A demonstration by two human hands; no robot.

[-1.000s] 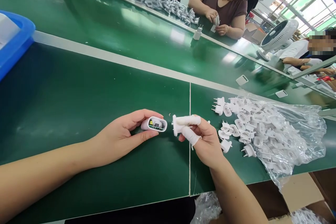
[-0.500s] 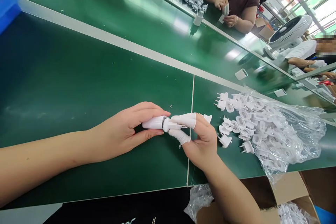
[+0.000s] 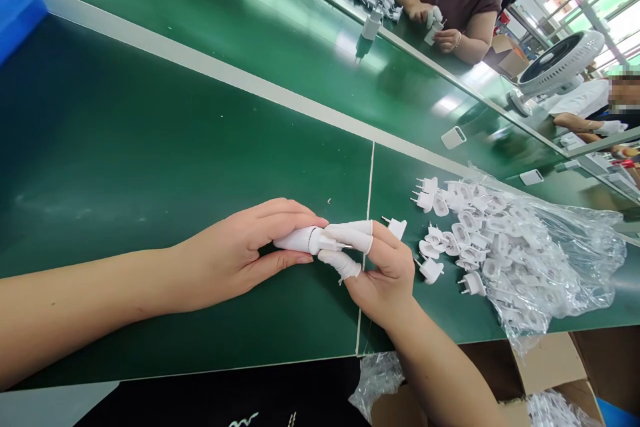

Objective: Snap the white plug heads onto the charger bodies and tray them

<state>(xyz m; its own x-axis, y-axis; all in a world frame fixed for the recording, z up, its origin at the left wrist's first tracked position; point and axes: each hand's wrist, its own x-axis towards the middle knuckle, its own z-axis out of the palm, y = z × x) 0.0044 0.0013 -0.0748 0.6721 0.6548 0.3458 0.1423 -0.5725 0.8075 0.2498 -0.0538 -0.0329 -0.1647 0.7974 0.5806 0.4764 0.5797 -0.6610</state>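
Observation:
My left hand (image 3: 273,240) is closed around a white charger housing (image 3: 295,240), holding it level just above the green tabletop. My right hand (image 3: 373,257), with white finger cots on the thumb and two fingers, pinches a white plug cap (image 3: 327,240) whose metal pins point right. Cap and housing meet end to end, with only a thin seam line showing between them. Just right of my right hand, a loose plug cap (image 3: 397,227) lies on the table. Beyond it spreads a heap of similar plug caps (image 3: 520,253), spilling from a clear plastic bag (image 3: 590,240).
A blue bin (image 3: 23,7) stands at the far left. White housings (image 3: 453,137) sit on the green belt (image 3: 310,33) beyond the pale rail. Across it, a person (image 3: 445,7) handles a white piece near a grey-white pile. Open cardboard boxes (image 3: 547,363) are below the table's right edge.
The gap between plug cap and housing has narrowed to a thin seam as my hands press them together. White housings on the belt have shifted slightly left. The view has moved a little.

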